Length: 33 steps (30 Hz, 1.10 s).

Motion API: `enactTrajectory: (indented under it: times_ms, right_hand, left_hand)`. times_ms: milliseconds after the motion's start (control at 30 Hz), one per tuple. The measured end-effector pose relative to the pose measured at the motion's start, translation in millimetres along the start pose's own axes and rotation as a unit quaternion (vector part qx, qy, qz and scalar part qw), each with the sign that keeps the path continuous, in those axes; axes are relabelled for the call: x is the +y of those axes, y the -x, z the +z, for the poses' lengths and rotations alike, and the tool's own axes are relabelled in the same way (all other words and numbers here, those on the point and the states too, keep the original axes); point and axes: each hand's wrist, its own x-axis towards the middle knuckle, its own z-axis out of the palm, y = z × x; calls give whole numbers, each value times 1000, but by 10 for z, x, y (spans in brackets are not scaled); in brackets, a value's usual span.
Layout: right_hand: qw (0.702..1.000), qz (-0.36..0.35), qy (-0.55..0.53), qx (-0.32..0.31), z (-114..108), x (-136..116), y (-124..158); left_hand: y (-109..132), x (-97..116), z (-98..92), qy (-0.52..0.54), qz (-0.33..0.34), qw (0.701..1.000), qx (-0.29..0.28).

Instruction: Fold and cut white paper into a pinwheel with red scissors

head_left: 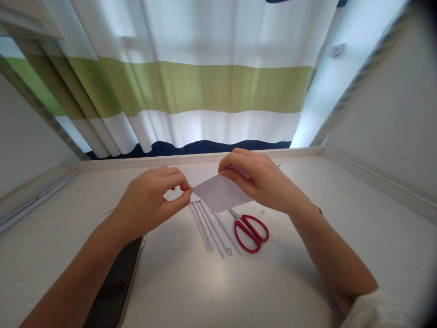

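Note:
A small piece of white paper (223, 195) is stretched between my two hands above the table, tilted with a corner toward me. My left hand (159, 196) pinches its left corner between thumb and fingertip. At the top edge, my right hand (256, 177) grips the paper with thumb and fingers, hiding its right part. Below the paper lie several thin rolled paper sticks (215, 232), fanned out on the tabletop, their far ends covered. Scissors with red handles (251, 232) rest just right of the sticks, blades partly hidden under the paper.
A dark-screened phone or tablet (114, 278) lies on the white table (191, 287) beneath my left forearm. Long rolled or folded papers (37, 200) sit along the left edge. A raised rim (191, 159) borders the table's back, before a striped curtain (205, 86).

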Motion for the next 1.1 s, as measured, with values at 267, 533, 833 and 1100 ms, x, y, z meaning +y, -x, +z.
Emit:
enactTrajectory:
  times_ms: [267, 533, 833, 1100]
  right_hand:
    - [1000, -12, -6, 6, 12, 12, -12]
    - [979, 55, -20, 196, -211, 277, 44]
    - [967, 81, -154, 184, -34, 173, -25]
    - [971, 68, -184, 136, 87, 118, -45]
  left_hand:
    - [1, -22, -9, -5, -8, 1000, -8]
    - [46, -220, -1, -60, -92, 994, 2]
    - [-9, -96, 91, 163, -114, 980, -26]
    - [-4, -121, 112, 295, -140, 944, -50]
